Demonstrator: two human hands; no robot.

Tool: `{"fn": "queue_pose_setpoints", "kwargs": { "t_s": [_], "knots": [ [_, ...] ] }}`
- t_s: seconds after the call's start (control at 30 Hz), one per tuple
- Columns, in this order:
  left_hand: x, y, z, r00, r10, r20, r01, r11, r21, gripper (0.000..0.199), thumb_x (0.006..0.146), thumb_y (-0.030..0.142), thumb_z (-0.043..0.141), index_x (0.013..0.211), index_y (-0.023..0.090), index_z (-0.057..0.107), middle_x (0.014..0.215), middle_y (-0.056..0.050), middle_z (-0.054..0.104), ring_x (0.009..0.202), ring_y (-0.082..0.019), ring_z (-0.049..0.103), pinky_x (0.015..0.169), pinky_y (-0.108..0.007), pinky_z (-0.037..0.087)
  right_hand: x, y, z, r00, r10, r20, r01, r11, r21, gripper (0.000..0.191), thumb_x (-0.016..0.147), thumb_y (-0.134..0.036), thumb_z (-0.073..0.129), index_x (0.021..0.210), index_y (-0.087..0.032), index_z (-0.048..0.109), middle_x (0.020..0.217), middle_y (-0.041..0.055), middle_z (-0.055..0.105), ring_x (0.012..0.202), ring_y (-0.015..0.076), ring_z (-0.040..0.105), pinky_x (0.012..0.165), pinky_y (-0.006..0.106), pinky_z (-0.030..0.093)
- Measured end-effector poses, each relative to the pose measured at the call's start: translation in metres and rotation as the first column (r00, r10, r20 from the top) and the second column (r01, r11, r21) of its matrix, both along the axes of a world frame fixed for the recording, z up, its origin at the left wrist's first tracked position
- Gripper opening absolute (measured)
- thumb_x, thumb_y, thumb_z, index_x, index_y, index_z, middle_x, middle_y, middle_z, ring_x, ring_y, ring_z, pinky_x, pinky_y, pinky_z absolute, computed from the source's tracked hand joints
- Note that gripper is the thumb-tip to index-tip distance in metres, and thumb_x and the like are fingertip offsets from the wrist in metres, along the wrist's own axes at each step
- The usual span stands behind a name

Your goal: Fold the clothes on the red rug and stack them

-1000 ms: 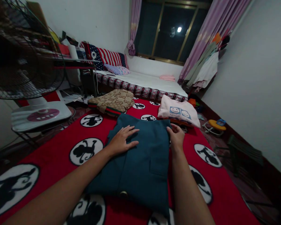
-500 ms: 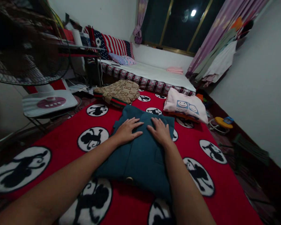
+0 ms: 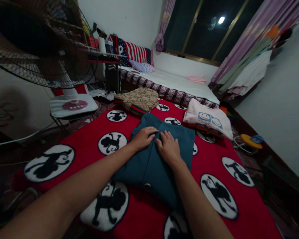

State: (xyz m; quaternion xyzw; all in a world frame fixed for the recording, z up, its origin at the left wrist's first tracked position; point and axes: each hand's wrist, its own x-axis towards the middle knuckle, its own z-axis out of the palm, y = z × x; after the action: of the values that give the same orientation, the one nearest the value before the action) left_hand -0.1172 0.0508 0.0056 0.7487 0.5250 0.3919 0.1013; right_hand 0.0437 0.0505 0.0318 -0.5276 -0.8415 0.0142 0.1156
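A dark teal garment (image 3: 151, 166), perhaps a jacket, lies folded on the red blanket (image 3: 149, 212) in front of me, with a round button near its lower edge. On its upper part rests my left hand (image 3: 145, 137), fingers slightly bent and the thumb a little apart. My right hand (image 3: 169, 146) lies flatter just beside it, fingers spread over the cloth and pointing away from me. Both palms face down, and neither hand visibly grips the fabric.
Beyond the garment lie a tan patterned folded piece (image 3: 139, 100) and a pale pink folded top (image 3: 207, 118). A fan (image 3: 72, 96) stands at the left. At the back is a bed (image 3: 174, 81); a yellow-topped stool (image 3: 251, 141) stands at the right.
The view has turned left, so everything sits further right. My left hand's fingers are more bent and closer to my right hand; both still rest on the garment.
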Motion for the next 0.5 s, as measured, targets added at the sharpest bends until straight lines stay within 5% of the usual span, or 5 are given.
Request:
{"fn": "queue_pose_setpoints", "kwargs": {
  "t_s": [0.1, 0.27, 0.37, 0.5],
  "knots": [
    [-0.013, -0.004, 0.003, 0.987, 0.132, 0.093, -0.145, 0.979, 0.143, 0.033, 0.085, 0.009, 0.044, 0.105, 0.019, 0.068, 0.117, -0.008, 0.064, 0.113, -0.019, 0.056, 0.103, -0.036, 0.042, -0.005, -0.005, -0.019, 1.000, -0.007, 0.002, 0.007, 0.999, 0.038, 0.057, 0.095, -0.037, 0.036, 0.146, -0.010, 0.032, 0.154, 0.0160, 0.026, 0.143, 0.0273, 0.022, 0.113, 0.055, 0.013],
    [-0.062, -0.007, 0.005, 0.897, 0.436, -0.066, -0.416, 0.887, 0.200, 0.031, 0.084, 0.015, 0.050, 0.110, 0.020, 0.066, 0.120, -0.009, 0.059, 0.117, -0.025, 0.049, 0.102, -0.042, 0.038, -0.002, -0.001, -0.029, 0.999, -0.003, -0.052, 0.005, 0.999, 0.049, 0.057, 0.095, -0.039, 0.036, 0.145, -0.013, 0.034, 0.153, 0.0132, 0.029, 0.142, 0.0260, 0.024, 0.114, 0.053, 0.013],
    [-0.088, -0.009, 0.010, 0.815, 0.566, -0.123, -0.565, 0.824, 0.048, 0.027, 0.089, 0.032, 0.047, 0.097, 0.018, 0.069, 0.097, -0.010, 0.067, 0.097, -0.025, 0.058, 0.085, -0.035, 0.044, 0.000, 0.000, -0.027, 0.996, -0.001, -0.089, 0.005, 0.999, 0.043, 0.056, 0.094, -0.040, 0.037, 0.143, -0.013, 0.037, 0.152, 0.0130, 0.032, 0.142, 0.0261, 0.026, 0.114, 0.053, 0.013],
    [-0.094, -0.024, 0.023, 0.863, 0.436, -0.256, -0.501, 0.810, -0.307, 0.057, 0.088, 0.061, 0.037, 0.065, 0.018, 0.067, 0.065, -0.008, 0.066, 0.068, -0.022, 0.060, 0.061, -0.027, 0.038, 0.000, 0.001, -0.026, 0.990, 0.006, -0.142, 0.001, 0.999, 0.044, 0.055, 0.093, -0.039, 0.041, 0.140, -0.012, 0.041, 0.151, 0.0126, 0.036, 0.140, 0.0262, 0.029, 0.114, 0.052, 0.014]
  ]
}}
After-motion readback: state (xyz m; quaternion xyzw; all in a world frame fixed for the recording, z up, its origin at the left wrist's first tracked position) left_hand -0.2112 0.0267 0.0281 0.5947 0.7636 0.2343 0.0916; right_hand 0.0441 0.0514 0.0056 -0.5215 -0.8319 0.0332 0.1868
